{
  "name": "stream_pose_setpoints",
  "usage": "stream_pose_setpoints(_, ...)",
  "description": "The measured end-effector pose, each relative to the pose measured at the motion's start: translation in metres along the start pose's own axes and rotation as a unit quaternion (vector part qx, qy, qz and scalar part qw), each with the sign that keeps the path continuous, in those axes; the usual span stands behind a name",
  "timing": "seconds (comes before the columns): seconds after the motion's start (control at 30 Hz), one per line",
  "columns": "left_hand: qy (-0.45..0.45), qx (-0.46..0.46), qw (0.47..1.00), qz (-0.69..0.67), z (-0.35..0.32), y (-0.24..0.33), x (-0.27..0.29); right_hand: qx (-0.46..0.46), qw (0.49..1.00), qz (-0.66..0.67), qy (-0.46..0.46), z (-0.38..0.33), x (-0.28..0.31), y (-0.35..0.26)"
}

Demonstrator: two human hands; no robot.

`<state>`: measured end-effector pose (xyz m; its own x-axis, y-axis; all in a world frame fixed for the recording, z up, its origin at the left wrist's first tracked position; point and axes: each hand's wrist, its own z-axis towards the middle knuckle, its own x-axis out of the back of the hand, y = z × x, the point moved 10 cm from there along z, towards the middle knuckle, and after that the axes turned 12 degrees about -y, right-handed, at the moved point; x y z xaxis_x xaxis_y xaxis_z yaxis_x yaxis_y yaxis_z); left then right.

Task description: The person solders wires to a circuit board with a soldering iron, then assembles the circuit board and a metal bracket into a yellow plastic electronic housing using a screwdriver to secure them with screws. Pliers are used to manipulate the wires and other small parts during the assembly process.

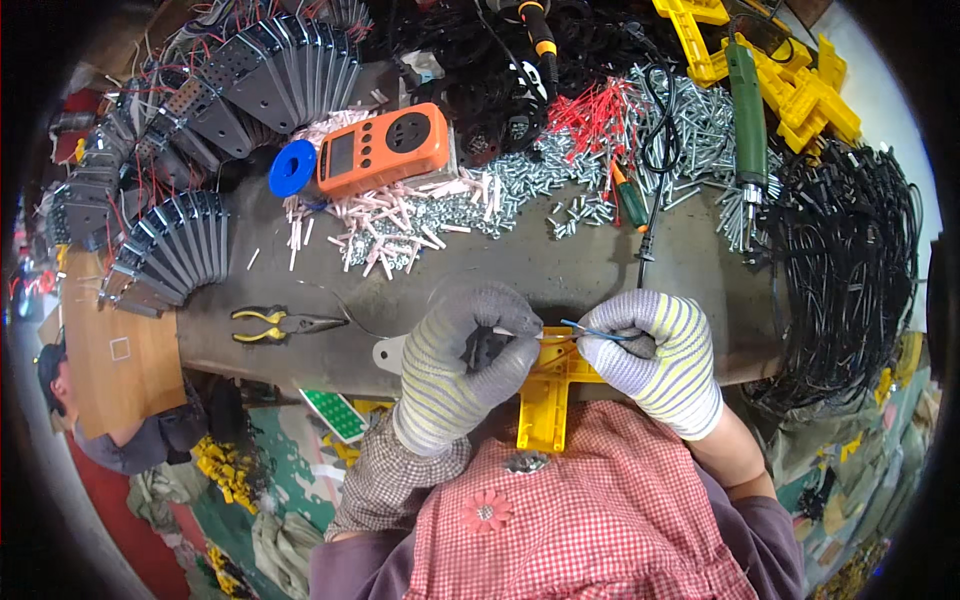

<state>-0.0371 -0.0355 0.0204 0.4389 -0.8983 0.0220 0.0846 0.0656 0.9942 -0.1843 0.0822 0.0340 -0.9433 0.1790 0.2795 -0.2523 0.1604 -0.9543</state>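
Observation:
Both my hands wear striped knit gloves and meet at the table's near edge. My left hand (465, 365) is closed in a pinch around a thin wire end, where a pale tip shows between the fingers. My right hand (655, 352) pinches a blue wire (592, 329) whose end points toward the left hand. Below the fingers lies a yellow plastic housing (542, 415) with a T shape, partly hidden by the gloves. A grey metal plate (388, 353) with a hole sticks out beside my left hand.
Yellow-handled pliers (275, 324) lie at left. Beyond them sit an orange meter (385, 150), a blue spool (293, 168) and heaped screws (540, 170). A green electric screwdriver (748, 115) and black cables (845, 270) are at right, stacked metal brackets (180, 250) far left. Another person (130, 440) is at left.

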Motion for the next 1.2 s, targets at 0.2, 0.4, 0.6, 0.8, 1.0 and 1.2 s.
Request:
stream_pose_setpoints(0.2, -0.037, 0.019, 0.999, -0.006, 0.004, 0.004, 0.0, -0.034, 0.998, 0.035, 0.027, -0.003, 0.0, 0.011)
stream_pose_setpoints(0.4, -0.046, 0.004, 0.996, 0.077, 0.007, 0.012, -0.003, 0.131, 0.96, -0.246, 0.019, -0.002, -0.01, -0.035)
stream_pose_setpoints(0.6, -0.014, -0.007, 0.99, 0.137, 0.002, 0.019, -0.005, 0.113, 0.987, -0.083, -0.077, 0.004, 0.0, -0.014)
stream_pose_setpoints(0.8, -0.076, -0.08, 0.967, 0.229, 0.018, 0.043, -0.033, 0.141, 0.986, -0.053, -0.066, -0.001, 0.004, 0.002)
stream_pose_setpoints(1.0, 0.016, -0.034, 0.802, 0.596, 0.037, 0.037, 0.062, 0.051, 0.998, -0.017, -0.024, -0.01, 0.025, 0.007)
stream_pose_setpoints(1.2, -0.127, -0.089, 0.658, 0.737, 0.062, 0.01, 0.042, 0.05, 0.989, -0.119, -0.068, -0.007, 0.014, -0.012)
